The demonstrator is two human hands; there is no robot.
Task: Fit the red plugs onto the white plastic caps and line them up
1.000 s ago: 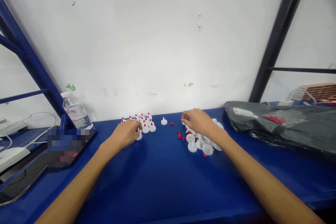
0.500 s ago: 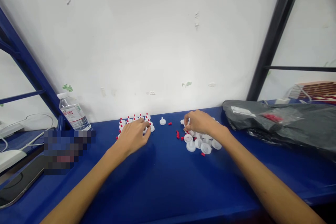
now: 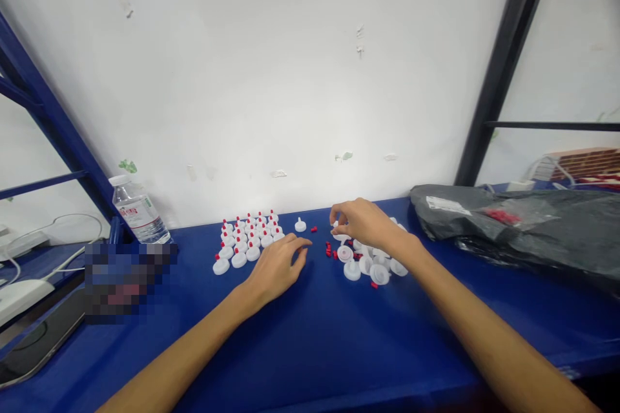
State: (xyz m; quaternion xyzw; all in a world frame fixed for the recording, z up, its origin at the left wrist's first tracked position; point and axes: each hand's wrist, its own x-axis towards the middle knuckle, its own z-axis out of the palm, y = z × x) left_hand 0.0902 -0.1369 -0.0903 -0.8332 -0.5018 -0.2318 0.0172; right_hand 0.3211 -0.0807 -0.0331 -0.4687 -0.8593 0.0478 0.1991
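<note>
My left hand (image 3: 278, 268) is over the blue table, thumb and fingers apart with nothing between them, just right of rows of white caps with red tips (image 3: 239, 260). My right hand (image 3: 361, 222) is at the upper left edge of a loose pile of white caps (image 3: 379, 273); its thumb and forefinger are closing round a white cap (image 3: 336, 224). Small red tips (image 3: 328, 250) lie left of that pile. Between the hands, near the wall, one white cap (image 3: 300, 226) without a red tip stands upright beside a single red tip (image 3: 314, 229).
A water bottle (image 3: 140, 211) stands at the back left, with a phone (image 3: 41, 335) and a white device (image 3: 22, 297) with cables nearer. A dark plastic bag (image 3: 523, 226) lies at the right. Metal posts rise at both sides before the wall.
My left hand has moved right and toward me, away from the rows, uncovering them. My right hand has shifted slightly left, and a white cap now shows at its fingertips.
</note>
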